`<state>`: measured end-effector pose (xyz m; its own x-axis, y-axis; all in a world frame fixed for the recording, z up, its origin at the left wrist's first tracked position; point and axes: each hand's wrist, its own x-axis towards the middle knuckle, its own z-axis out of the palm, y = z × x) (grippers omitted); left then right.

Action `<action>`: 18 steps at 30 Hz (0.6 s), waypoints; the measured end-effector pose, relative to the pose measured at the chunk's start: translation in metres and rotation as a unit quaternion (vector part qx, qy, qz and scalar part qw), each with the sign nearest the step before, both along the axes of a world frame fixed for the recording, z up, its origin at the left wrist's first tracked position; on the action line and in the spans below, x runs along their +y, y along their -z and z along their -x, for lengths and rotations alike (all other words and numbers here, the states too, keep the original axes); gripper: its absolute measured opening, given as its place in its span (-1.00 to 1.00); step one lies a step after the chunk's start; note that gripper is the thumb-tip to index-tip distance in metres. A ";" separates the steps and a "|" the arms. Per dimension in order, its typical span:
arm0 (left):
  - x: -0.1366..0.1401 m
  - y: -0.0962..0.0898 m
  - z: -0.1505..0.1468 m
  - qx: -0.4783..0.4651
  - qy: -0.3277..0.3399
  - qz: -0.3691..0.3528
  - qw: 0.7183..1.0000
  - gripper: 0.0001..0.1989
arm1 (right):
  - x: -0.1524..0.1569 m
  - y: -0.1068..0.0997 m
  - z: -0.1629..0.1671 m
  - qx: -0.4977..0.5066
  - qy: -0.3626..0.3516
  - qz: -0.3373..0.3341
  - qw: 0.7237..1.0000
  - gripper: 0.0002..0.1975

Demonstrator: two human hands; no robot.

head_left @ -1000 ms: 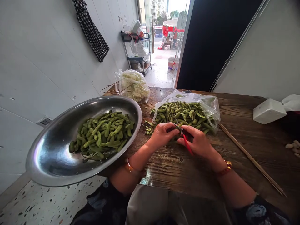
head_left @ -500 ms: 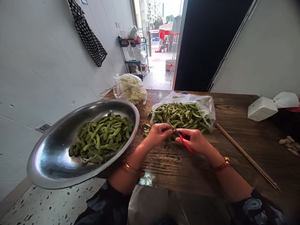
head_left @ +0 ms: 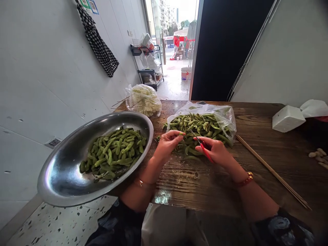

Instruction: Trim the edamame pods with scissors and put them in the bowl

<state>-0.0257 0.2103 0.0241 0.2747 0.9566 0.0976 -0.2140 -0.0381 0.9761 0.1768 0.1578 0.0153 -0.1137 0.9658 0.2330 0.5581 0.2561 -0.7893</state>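
Between thumb and fingers, my left hand pinches an edamame pod, of which only a small green part shows. My right hand is closed around a pair of scissors with red handles; the thin blades point up and left, a little apart from the pod. Just beyond both hands, a heap of edamame pods spills from a clear plastic bag. To the left, a big steel basin holds a pile of green pods.
Wooden skewers lie on the dark wooden table at right. A bag of pale cauliflower sits behind the basin. A white tissue box and some peanuts are at the far right. A cart stands by the doorway.
My hands have moved apart: the left a little left and up with the pod, the right slightly right with the scissors. The blades have come away from the pod. The view has shifted slightly.
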 end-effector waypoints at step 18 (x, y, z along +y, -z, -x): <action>-0.008 0.002 -0.007 -0.166 0.076 0.195 0.964 -0.81 | -0.002 0.010 0.012 -0.022 0.014 -0.092 0.995 -0.51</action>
